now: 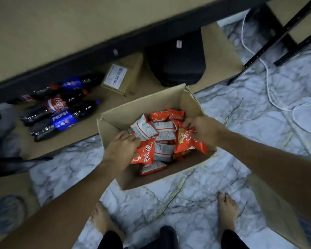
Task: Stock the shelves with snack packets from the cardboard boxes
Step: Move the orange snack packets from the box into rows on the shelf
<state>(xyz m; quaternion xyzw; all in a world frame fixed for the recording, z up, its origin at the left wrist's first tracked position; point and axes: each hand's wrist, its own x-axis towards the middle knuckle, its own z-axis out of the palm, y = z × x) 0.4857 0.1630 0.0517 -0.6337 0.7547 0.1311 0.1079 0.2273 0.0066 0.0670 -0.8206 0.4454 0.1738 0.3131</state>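
Both hands reach into the open cardboard box (113, 121) on the floor. Left hand (121, 149) curls its fingers over an orange packet (144, 154) at the near-left wall; right hand (203, 128) pinches another packet (188, 141), standing upright, by the right wall. More packets (162, 130) lie heaped between.

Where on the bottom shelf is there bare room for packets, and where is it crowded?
Bare board lies between the small box and the open box, right of the bottles. Crowded: the bottles at left and the black bag behind.
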